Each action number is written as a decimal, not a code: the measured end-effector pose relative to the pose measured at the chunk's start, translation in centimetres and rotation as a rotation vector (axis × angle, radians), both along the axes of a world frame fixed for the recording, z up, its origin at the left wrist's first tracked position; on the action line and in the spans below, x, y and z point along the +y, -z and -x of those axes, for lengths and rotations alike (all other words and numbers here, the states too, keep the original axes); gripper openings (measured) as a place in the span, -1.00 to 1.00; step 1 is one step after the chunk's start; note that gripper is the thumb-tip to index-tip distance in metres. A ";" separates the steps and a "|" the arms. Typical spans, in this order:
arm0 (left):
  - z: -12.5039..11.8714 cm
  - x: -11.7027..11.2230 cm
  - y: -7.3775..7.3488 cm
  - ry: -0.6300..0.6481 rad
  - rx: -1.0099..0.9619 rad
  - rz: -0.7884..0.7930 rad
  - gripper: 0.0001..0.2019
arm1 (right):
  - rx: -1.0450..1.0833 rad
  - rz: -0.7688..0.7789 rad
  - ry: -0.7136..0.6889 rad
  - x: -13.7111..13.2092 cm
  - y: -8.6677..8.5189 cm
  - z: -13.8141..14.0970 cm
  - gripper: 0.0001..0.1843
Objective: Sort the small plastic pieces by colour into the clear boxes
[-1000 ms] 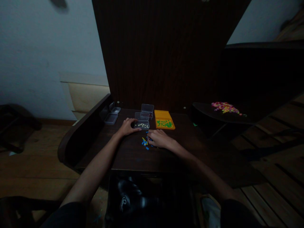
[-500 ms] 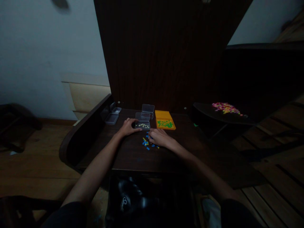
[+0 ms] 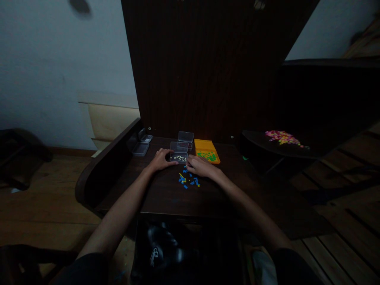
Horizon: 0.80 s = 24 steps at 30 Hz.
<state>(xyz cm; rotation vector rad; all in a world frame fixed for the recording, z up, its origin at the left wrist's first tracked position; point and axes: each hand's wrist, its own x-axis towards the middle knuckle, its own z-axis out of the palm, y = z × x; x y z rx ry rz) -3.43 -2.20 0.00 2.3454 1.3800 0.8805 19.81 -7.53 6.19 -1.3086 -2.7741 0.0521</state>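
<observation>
My left hand (image 3: 162,159) is curved round the left end of a small clear plastic box (image 3: 179,162), thumb along its front edge and fingers near the hinge. The box's lid stands up, and pale little pieces (image 3: 178,158) lie inside. At the box's right front corner, my right hand (image 3: 199,165) has its fingers pinched together; whatever they hold is hidden. Loose blue and yellow pieces (image 3: 182,180) are scattered on the dark table just below this hand. Close behind it, an orange box (image 3: 219,161) with its lid up holds green pieces (image 3: 208,155).
Another lidded clear box (image 3: 185,137) stands behind the first. More clear boxes (image 3: 140,148) sit by the raised left side panel (image 3: 108,158). A heap of pink and yellow pieces (image 3: 283,137) lies on a curved shelf at right. A tall dark panel (image 3: 208,71) closes the back.
My right hand has moved slightly up from the blue and yellow pieces to the clear box's corner, uncovering more of them. My left hand keeps its place at the box.
</observation>
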 end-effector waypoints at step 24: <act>0.1 0.1 0.2 -0.014 0.003 0.011 -0.38 | 0.018 -0.002 0.253 4.8 -0.7 1.6 -0.76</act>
